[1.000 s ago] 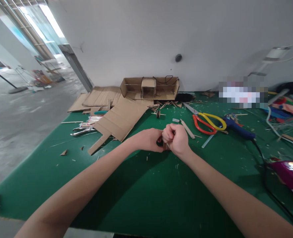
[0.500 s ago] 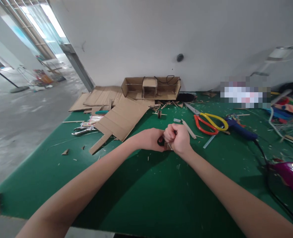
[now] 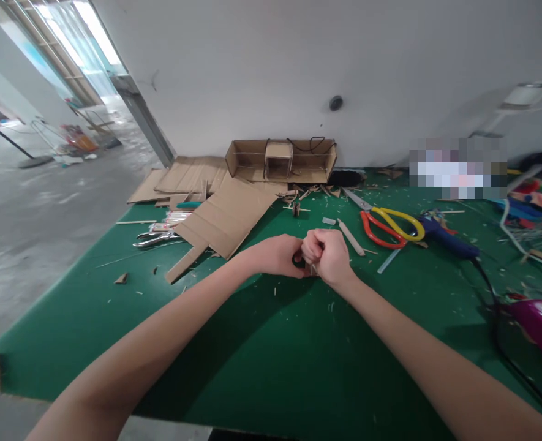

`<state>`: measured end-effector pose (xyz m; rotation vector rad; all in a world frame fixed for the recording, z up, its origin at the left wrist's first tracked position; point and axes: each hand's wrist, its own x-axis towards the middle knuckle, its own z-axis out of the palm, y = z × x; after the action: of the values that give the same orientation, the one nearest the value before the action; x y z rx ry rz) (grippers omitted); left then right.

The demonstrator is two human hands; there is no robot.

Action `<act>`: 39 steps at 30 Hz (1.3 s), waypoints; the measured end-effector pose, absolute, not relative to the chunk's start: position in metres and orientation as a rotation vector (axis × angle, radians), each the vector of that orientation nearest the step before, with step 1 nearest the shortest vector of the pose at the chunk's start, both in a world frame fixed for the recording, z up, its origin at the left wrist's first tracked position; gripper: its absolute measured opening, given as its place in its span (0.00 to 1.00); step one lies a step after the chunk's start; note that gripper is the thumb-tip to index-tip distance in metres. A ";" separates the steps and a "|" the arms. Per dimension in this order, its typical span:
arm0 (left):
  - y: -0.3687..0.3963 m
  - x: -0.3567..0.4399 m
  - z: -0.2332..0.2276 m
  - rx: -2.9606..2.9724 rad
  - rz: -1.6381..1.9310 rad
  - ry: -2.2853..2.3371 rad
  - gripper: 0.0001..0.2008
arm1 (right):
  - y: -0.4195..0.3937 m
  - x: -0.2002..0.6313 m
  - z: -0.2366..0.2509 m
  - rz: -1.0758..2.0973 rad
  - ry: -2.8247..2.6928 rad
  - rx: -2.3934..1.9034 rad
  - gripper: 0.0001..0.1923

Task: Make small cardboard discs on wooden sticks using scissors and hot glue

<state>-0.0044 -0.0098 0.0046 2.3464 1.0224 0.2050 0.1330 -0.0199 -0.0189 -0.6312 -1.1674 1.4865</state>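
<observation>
My left hand [image 3: 280,255] is closed around a small piece with a dark, round part [image 3: 297,260], mostly hidden by the fingers. Pressed against it, my right hand [image 3: 329,256] is curled into a fist; whatever lies inside is covered. A thin pale edge shows below, between the two hands, too small to name. Just beyond them on the green table [image 3: 252,355] lie a pale stick-like piece [image 3: 351,237], a small clear block [image 3: 329,221] and a little brown spool-like part on a thin stick [image 3: 296,209].
Scissors with red and yellow handles [image 3: 383,228] and a blue glue gun [image 3: 449,240] lie to the right. Cardboard sheets [image 3: 229,214] and pliers [image 3: 154,239] are at left. An open cardboard box [image 3: 247,160] stands by the wall. A purple device [image 3: 534,321] sits at far right.
Both hands stay pressed together in nearly the same place and grip. The view has shifted very slightly; nothing on the table has visibly moved.
</observation>
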 end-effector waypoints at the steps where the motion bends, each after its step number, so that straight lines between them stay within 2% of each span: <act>1: -0.010 -0.004 0.005 2.346 0.209 1.025 0.10 | -0.020 0.133 -0.019 1.479 -1.181 -0.636 0.18; 16: -0.006 -0.006 -0.001 2.352 0.270 0.940 0.09 | -0.018 0.131 -0.026 1.342 -1.394 -0.730 0.19; 20: -0.007 -0.006 0.001 2.353 0.271 0.932 0.08 | -0.026 0.139 -0.016 1.288 -1.558 -0.794 0.19; 23: -0.008 -0.007 0.004 2.373 0.280 0.934 0.07 | -0.033 0.151 0.001 1.227 -1.782 -0.853 0.15; 25: -0.009 -0.007 0.005 2.378 0.276 0.960 0.09 | -0.038 0.161 0.014 0.879 -2.175 -0.941 0.13; 27: -0.010 -0.006 0.005 2.356 0.275 0.985 0.13 | -0.042 0.173 0.024 0.535 -2.341 -1.058 0.13; 30: -0.011 -0.004 0.005 2.278 0.281 1.071 0.18 | -0.052 0.192 0.026 0.317 -2.471 -1.221 0.13; 32: -0.011 -0.002 0.004 2.196 0.297 1.111 0.18 | -0.061 0.203 0.020 0.154 -2.563 -1.162 0.13; 36: -0.012 0.002 0.001 2.088 0.401 1.116 0.16 | -0.078 0.213 -0.001 -0.306 -2.675 -1.118 0.12; 39: -0.014 0.007 0.000 2.106 0.447 1.183 0.14 | -0.082 0.209 -0.012 -0.488 -2.666 -1.254 0.13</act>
<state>0.0069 -0.0140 0.0003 2.1061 1.1825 0.4466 0.2093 -0.0823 -0.0118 -1.2536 -2.6661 -0.4880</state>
